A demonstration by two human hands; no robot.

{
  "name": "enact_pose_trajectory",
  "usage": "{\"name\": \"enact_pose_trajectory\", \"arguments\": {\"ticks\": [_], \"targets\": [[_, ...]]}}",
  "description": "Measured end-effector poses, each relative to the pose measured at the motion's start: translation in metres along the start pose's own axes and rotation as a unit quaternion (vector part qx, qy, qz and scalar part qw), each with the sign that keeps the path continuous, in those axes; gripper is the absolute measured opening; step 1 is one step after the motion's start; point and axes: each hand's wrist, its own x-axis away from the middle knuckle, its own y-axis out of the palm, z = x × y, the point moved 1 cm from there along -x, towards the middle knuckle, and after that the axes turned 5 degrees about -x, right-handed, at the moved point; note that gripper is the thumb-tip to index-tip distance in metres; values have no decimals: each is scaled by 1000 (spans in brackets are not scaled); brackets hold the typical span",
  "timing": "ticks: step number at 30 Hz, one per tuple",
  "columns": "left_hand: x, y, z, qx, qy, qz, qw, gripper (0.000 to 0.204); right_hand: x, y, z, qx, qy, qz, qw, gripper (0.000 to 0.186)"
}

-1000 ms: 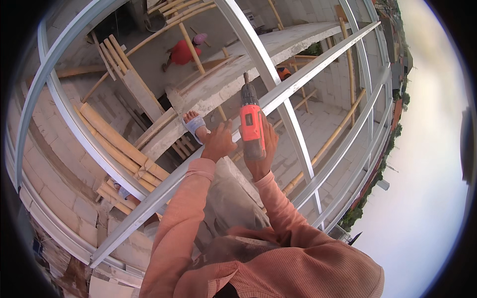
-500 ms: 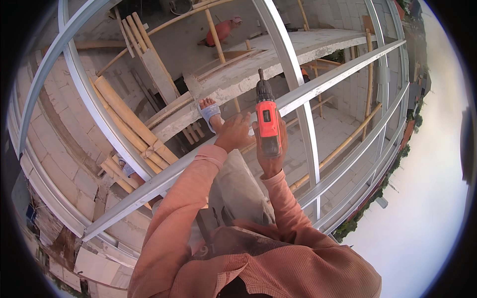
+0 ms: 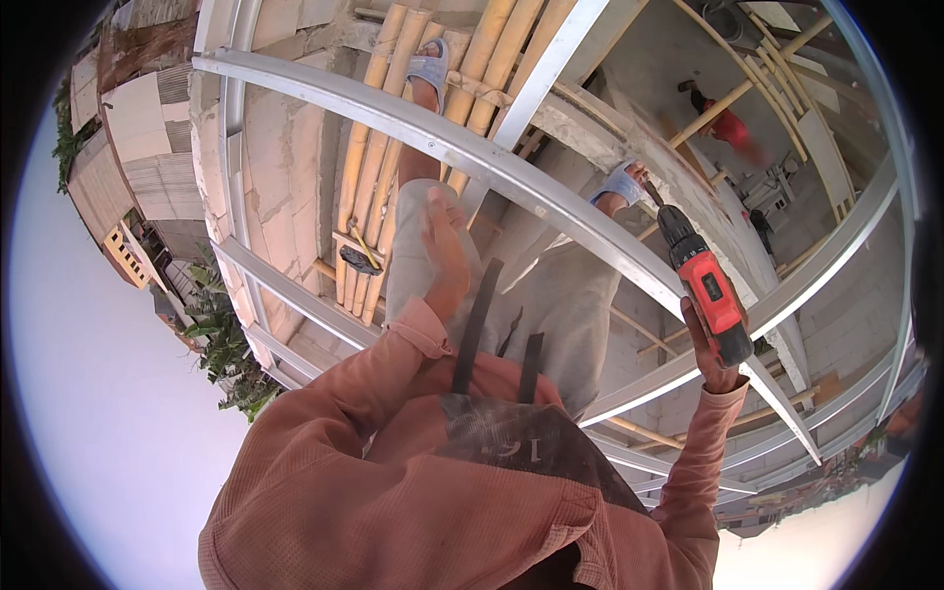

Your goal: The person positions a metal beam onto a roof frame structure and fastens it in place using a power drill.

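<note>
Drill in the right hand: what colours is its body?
Red and black; the drill in the right hand shows best in the head view.

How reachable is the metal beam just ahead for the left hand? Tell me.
Probably yes: the left hand looks empty, and nothing visible blocks its fingers from the metal beam crossing just ahead.

We can make out pale numerals (image 3: 534, 450) printed on the dark panel (image 3: 482, 418) of the salmon-coloured shirt (image 3: 423, 501)
</note>
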Motion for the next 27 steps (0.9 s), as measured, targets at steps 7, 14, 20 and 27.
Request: {"name": "enact_pose_trajectory", "arguments": {"ticks": [7,14,20,27], "targets": [[-93,24,10,236,-97,-88,963,109,-99,67,-60,-53,39,-189,980,41],[-117,35,-2,235,-75,-171,954,75,-137,117,-85,2,47,-262,964,61],[-116,38,-3,204,-42,-160,965,53,-142,138,-108,50,96,-270,957,61],[-115,41,-7,219,-40,-121,967,51,-157,155,-118,96,10,-275,957,56]]}}
